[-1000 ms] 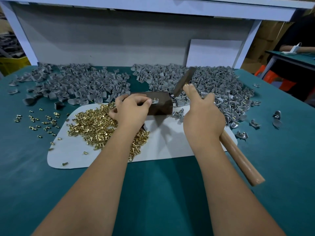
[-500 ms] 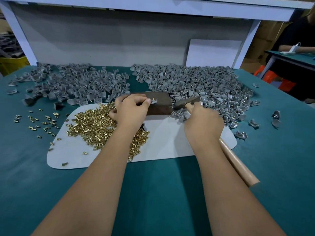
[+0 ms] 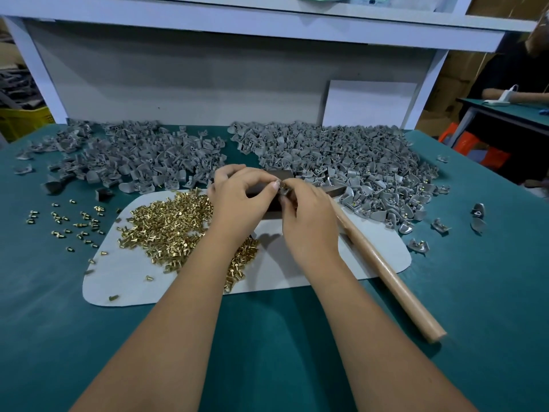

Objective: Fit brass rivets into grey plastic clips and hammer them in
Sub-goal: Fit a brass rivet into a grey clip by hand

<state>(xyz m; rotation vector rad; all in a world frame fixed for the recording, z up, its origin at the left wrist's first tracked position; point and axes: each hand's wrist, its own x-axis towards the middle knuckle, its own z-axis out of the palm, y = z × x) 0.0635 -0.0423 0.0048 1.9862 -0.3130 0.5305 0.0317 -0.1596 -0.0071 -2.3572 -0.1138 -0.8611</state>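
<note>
Brass rivets (image 3: 175, 224) lie heaped on the left part of our white mat (image 3: 326, 263), which sits on the teal table (image 3: 267, 352). More of them are scattered loose on the table to the left of the mat (image 3: 68, 221). Our two hands meet over a dark metal block (image 3: 271, 208) at the far edge of the mat. Between the fingertips we hold one small grey clip (image 3: 284, 189), though it is mostly hidden and we cannot tell whether a rivet sits in it. Our left hand (image 3: 240, 200) pinches it from the left with curled thumb and fingers, its wrist crossing over the right end of the rivet heap. Our right hand (image 3: 309, 215) pinches it from the right, fingers curled in the same way.

The hammer (image 3: 383, 272) lies on the mat just beside our right hand, its wooden handle running toward us and off the mat's near edge onto the table. Its head is tucked behind our right hand against the clips.

Two big heaps of grey clips fill the back of the table: one on the left (image 3: 133, 159) and one on the right (image 3: 350, 165), the latter spilling onto the mat's far right corner. A few stray clips (image 3: 441, 226) lie apart on the right. A grey backboard (image 3: 193, 84) under a white shelf closes the bench behind. Another person's arm (image 3: 511, 95) rests on a neighbouring table at far right.
</note>
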